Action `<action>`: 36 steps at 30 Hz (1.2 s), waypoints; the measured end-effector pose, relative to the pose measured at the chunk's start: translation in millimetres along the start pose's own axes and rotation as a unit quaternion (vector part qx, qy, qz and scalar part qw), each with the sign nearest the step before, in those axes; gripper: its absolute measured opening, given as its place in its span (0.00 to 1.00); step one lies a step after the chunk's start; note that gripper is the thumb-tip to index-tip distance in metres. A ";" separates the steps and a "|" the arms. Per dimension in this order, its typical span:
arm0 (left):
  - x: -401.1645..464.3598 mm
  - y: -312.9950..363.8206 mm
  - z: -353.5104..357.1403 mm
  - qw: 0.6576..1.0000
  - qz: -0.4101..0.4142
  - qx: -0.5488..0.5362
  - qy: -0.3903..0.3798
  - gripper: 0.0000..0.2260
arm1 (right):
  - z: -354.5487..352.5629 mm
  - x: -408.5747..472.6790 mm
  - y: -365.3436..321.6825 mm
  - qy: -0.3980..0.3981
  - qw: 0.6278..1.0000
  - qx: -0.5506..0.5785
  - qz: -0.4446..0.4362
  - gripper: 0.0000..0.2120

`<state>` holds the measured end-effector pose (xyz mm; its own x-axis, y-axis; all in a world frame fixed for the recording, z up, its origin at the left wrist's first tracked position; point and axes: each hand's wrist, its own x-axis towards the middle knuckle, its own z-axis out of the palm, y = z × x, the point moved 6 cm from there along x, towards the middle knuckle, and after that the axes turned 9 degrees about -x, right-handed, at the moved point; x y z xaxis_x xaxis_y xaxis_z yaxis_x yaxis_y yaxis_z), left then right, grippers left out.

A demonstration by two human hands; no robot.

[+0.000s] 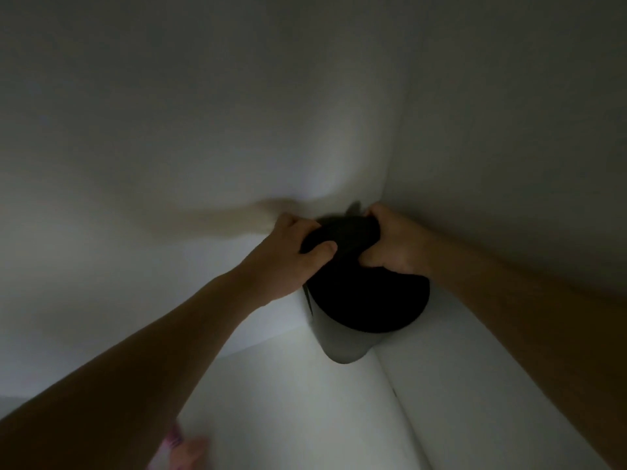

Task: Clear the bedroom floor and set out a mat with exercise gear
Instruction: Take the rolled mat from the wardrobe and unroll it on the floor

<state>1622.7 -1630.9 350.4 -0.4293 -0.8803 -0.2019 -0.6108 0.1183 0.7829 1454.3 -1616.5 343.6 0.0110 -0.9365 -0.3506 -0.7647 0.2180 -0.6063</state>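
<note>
Both hands grip the top of a dark rolled mat [366,293] standing upright in the white wall corner: left hand [291,256] and right hand [393,242] curl around its upper end. Dim light, probably foam; lifted unevenly, the roll could uncoil or slip.

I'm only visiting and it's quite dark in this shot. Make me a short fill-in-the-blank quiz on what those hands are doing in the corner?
1. The rolled mat stands on end in a ____ where two walls meet.
2. The mat's colour is ____.
3. The left hand and right hand both grip the roll at its ____ end.

Missing words: corner; black; top
</note>
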 end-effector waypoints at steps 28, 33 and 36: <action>-245.2 23.9 115.9 0.994 0.065 0.081 0.012 0.15 | 90.3 -250.0 39.9 -0.026 0.995 -0.089 -0.038 0.22; -336.5 45.8 137.4 0.989 0.086 0.106 0.053 0.24 | 106.8 -344.0 40.2 -0.038 0.992 -0.112 -0.031 0.19; -396.0 65.0 148.8 0.993 0.065 0.093 0.040 0.28 | 108.6 -411.3 34.6 -0.071 0.990 -0.123 -0.024 0.19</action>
<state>1654.0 -1206.3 393.7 -0.4621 -0.8853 -0.0527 -0.6696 0.3093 0.6752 1493.3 -1193.9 389.3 0.1274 -0.8926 -0.4325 -0.8944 0.0852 -0.4391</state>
